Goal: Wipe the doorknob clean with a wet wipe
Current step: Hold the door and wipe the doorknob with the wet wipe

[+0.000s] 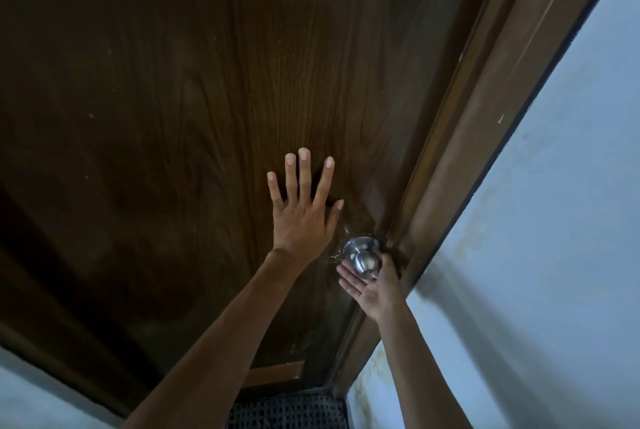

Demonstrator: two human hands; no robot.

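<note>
A round silver doorknob (364, 257) sticks out of the dark brown wooden door (173, 117) near its right edge. My left hand (301, 207) lies flat on the door just up and left of the knob, fingers spread, holding nothing. My right hand (372, 286) cups the knob from below, palm up, fingers loosely curled beside it and touching it. No wet wipe shows in either hand or anywhere in view.
The brown door frame (485, 124) runs along the right of the door, with a pale blue-white wall (554, 255) beyond it. A dark perforated mat (287, 409) lies on the floor at the foot of the door.
</note>
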